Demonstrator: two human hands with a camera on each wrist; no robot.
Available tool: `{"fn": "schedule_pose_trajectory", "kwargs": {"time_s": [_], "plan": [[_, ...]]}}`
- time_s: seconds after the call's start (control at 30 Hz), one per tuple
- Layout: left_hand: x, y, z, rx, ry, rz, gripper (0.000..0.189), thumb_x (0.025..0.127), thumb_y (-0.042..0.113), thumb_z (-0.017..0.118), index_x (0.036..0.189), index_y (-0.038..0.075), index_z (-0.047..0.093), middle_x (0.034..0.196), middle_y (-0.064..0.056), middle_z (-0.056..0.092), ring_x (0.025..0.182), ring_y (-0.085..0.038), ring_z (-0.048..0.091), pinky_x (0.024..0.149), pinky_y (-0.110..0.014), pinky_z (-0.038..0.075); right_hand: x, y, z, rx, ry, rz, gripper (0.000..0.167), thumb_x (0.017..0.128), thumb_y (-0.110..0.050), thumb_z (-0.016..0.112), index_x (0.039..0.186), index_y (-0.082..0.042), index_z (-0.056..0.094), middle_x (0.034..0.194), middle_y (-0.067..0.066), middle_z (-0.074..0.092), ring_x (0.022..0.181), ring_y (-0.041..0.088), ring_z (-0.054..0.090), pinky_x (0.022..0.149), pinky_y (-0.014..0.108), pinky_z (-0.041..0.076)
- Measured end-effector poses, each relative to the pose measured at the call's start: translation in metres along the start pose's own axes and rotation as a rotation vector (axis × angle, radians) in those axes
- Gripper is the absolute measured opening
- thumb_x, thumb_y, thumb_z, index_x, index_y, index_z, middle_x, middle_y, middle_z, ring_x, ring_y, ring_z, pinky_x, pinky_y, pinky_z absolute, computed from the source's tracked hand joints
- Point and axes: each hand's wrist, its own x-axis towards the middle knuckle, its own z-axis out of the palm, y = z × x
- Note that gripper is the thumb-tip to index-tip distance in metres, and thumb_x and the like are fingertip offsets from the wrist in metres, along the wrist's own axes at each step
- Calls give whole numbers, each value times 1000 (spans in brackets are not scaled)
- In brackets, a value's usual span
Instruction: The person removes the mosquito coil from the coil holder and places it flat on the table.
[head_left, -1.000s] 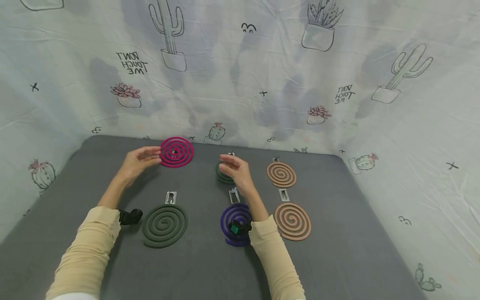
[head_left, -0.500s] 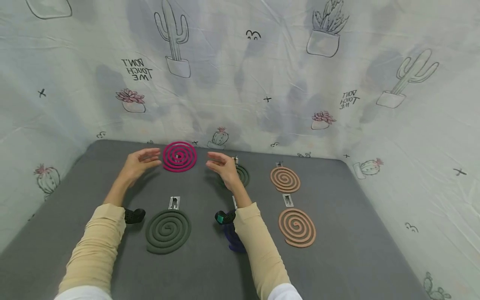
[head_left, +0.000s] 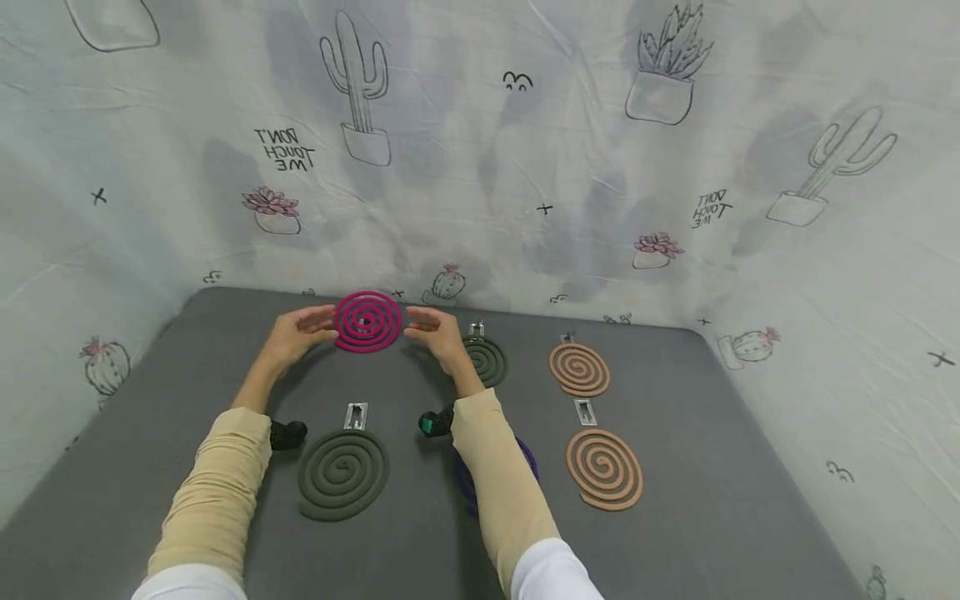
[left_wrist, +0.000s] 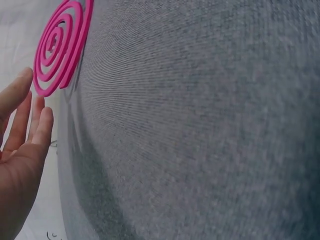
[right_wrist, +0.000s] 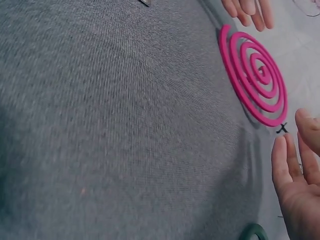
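A pink mosquito coil (head_left: 367,322) lies flat at the back left, a bit of metal showing at its centre. At its left edge is my left hand (head_left: 303,333), fingers loosely bent; in the left wrist view the fingertips (left_wrist: 46,117) come close to the rim, and contact cannot be told. My right hand (head_left: 438,333) is on the coil's other side, apart from it, thumb and fingers spread and holding nothing. In the right wrist view, the pink coil (right_wrist: 255,77) lies between both hands. A dark green coil (head_left: 486,360) is partly behind my right wrist.
Nearer stand a green coil (head_left: 343,475), a purple coil (head_left: 528,458) mostly hidden by my right sleeve, and a tan coil (head_left: 603,469). Another tan coil (head_left: 579,369) lies back right. Small metal stands (head_left: 356,416) lie among them on the grey cloth (head_left: 712,500). A printed curtain (head_left: 480,167) hangs behind.
My right hand has moved left, away from the back green coil and toward the pink one. My left hand stays by the pink coil. The head view has shifted slightly.
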Motion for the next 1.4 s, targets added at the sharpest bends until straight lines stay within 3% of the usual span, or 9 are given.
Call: {"fn": "schedule_pose_trajectory", "kwargs": {"time_s": [0.23, 0.53, 0.8, 0.97, 1.03, 1.13, 1.23, 1.4], "plan": [[2, -4, 10, 34, 21, -36, 56, 92, 3, 63, 142, -5, 40, 145, -27, 38, 130, -42, 41, 102, -50, 43, 5, 9, 8, -100, 27, 53, 47, 84, 6, 68, 129, -2, 60, 133, 15, 57, 117, 31, 57, 90, 32, 54], [4, -8, 21, 76, 85, -34, 53, 92, 0, 61, 140, -8, 41, 138, -30, 44, 122, -42, 50, 97, -47, 47, 7, 11, 19, -69, 55, 89, 50, 79, 15, 68, 127, 5, 59, 124, 23, 61, 108, 34, 63, 83, 30, 57], [6, -10, 26, 96, 147, -34, 47, 93, -2, 59, 136, -10, 45, 133, -31, 49, 117, -41, 54, 97, -48, 47, 11, 13, 28, -148, 91, 107, 51, 78, 12, 71, 127, -1, 61, 125, 16, 62, 106, 28, 64, 81, 27, 57], [9, -10, 26, 142, 217, -10, 40, 93, -1, 59, 132, -10, 51, 127, -28, 55, 112, -42, 58, 93, -50, 49, 16, 15, 33, -214, 131, 116, 52, 76, 9, 75, 125, -4, 64, 125, 12, 63, 102, 23, 67, 77, 25, 57], [10, -10, 26, 163, 255, -2, 38, 92, 0, 61, 129, -9, 55, 124, -27, 58, 109, -40, 60, 89, -46, 52, 17, 16, 35, -214, 143, 113, 52, 75, 10, 75, 124, -4, 64, 124, 12, 63, 101, 23, 67, 77, 26, 57], [12, -10, 27, 162, 285, 6, 38, 90, 0, 65, 126, -9, 58, 120, -26, 61, 105, -39, 62, 78, -24, 55, 18, 16, 36, -220, 163, 103, 52, 74, 10, 76, 123, -4, 65, 121, 12, 64, 99, 23, 67, 76, 25, 57], [13, -10, 27, 146, 297, 7, 38, 89, 0, 66, 124, -9, 59, 118, -26, 62, 103, -39, 63, 65, -5, 44, 20, 16, 36, -228, 176, 92, 51, 73, 9, 77, 121, -4, 66, 120, 12, 65, 97, 23, 68, 75, 25, 57], [16, -11, 25, 114, 303, -1, 37, 89, 1, 66, 125, -7, 59, 119, -25, 62, 104, -38, 63, 62, -1, 40, 22, 15, 35, -234, 165, 70, 50, 74, 7, 77, 121, -5, 66, 120, 11, 65, 97, 23, 68, 71, 23, 56]]}}
